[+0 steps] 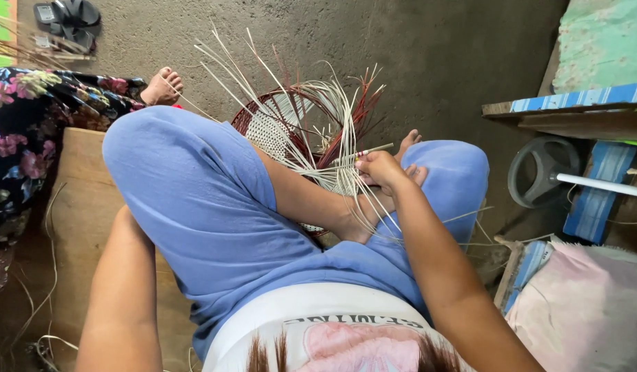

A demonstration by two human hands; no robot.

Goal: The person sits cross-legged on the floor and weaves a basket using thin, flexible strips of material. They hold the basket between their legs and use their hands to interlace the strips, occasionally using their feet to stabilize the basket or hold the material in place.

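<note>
A half-woven round basket [277, 127] of white and dark red strands stands on the floor between my raised knees. Many loose white strands [229, 65] stick up and fan out from it. My right hand [380, 170] is closed at the basket's near edge, pinching white strands and a thin pale stick [375, 149] that points right. My left forearm [122, 289] runs along my left thigh, and the hand is hidden under the leg in blue shorts [194, 186].
Another person's foot [161, 87] and floral clothing [29, 131] are at the left. Sandals [69, 19] lie at the top left. A wooden board [77, 200] is under me. On the right are a grey wheel [542, 172], a white pipe [598, 184], a blue-striped shelf [573, 103] and pink cloth [587, 303].
</note>
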